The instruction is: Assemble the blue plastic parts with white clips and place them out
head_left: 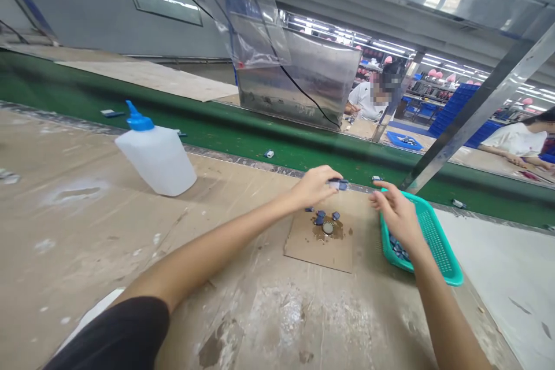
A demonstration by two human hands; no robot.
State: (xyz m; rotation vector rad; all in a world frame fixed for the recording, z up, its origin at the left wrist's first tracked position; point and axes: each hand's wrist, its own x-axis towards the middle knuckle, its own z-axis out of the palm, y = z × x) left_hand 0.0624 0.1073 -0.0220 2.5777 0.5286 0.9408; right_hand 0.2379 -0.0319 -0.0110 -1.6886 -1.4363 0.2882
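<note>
My left hand (318,186) is closed on a small dark blue and white part (340,185), held above the far edge of the bench. Over the near rim of a green plastic basket (442,248) hovers my right hand (399,214). Its index finger and thumb are apart, with nothing visible between them. Small blue pieces (398,247) lie in the basket, partly hidden by my right hand. Below my left hand, a brown board (318,254) carries a round metal cap (328,228), several dark blue pieces (319,219) and a wet brown stain.
A white squeeze bottle (158,159) with a blue nozzle stands at left. Beyond the bench runs a green conveyor belt (225,139) with scattered small parts (269,154). A slanted metal post (468,104) rises behind the basket. Two people sit across the belt.
</note>
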